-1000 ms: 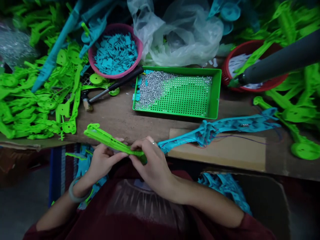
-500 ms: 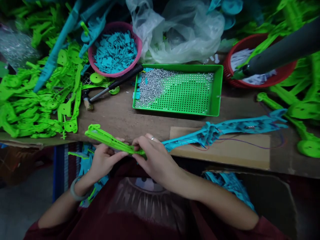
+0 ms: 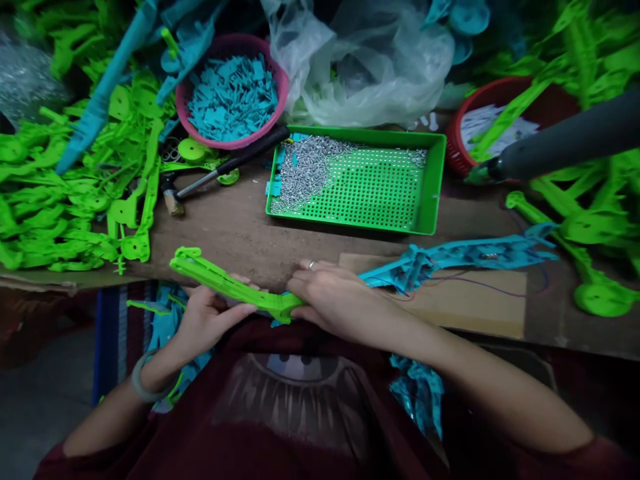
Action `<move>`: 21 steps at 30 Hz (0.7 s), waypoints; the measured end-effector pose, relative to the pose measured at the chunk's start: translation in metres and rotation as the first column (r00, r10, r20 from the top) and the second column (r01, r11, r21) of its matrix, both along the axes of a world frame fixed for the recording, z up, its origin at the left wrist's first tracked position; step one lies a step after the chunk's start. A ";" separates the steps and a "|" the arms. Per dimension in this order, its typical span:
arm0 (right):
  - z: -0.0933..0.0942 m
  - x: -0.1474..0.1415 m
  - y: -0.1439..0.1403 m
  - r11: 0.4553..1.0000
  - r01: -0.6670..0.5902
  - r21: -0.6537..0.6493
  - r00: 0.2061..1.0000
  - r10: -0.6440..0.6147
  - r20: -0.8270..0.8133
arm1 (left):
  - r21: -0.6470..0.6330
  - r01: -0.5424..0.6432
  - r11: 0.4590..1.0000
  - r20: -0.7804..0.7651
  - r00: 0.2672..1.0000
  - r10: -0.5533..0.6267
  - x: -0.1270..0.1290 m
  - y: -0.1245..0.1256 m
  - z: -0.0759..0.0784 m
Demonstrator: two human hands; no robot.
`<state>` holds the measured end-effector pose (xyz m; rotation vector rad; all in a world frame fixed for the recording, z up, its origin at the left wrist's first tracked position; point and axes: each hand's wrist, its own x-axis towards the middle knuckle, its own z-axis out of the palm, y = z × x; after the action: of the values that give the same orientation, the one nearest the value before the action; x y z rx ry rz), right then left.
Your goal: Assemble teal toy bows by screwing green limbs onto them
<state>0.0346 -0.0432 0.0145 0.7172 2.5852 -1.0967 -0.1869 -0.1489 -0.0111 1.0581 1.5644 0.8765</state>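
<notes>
My left hand (image 3: 213, 313) is closed on a long, bright green plastic part (image 3: 220, 277), thumb along its near edge and fingers behind. Its far end sticks out to the upper left. My right hand (image 3: 333, 293), with a ring on one finger, grips the same part near its right end and covers that end. From beyond the right hand a long blue plastic part (image 3: 423, 263) runs to the right, ribbed inside and trailing thin wires. Whether the blue part joins the green one is hidden by the right hand.
Behind the hands stands a green perforated tray (image 3: 433, 193) of small metal screws. A hammer (image 3: 220, 173) lies left of it, below a pink basket (image 3: 283, 87) of blue pieces. At right are a red basket (image 3: 457, 147) and a dark cylindrical tool (image 3: 565, 133). Green parts (image 3: 65, 207) pile up left.
My right hand has slid right along the green part, uncovering its bent section. My left hand keeps its hold in nearly the same place.
</notes>
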 end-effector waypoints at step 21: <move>-0.007 -0.009 0.015 0.993 0.000 -0.119 0.999 0.006 0.050 | -0.118 0.070 0.990 0.102 0.993 -0.059 -0.017 0.028 0.016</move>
<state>0.0258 -0.0286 0.0075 0.7028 2.4543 -1.2044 -0.2043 -0.1205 0.0050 0.9593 1.4746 0.7677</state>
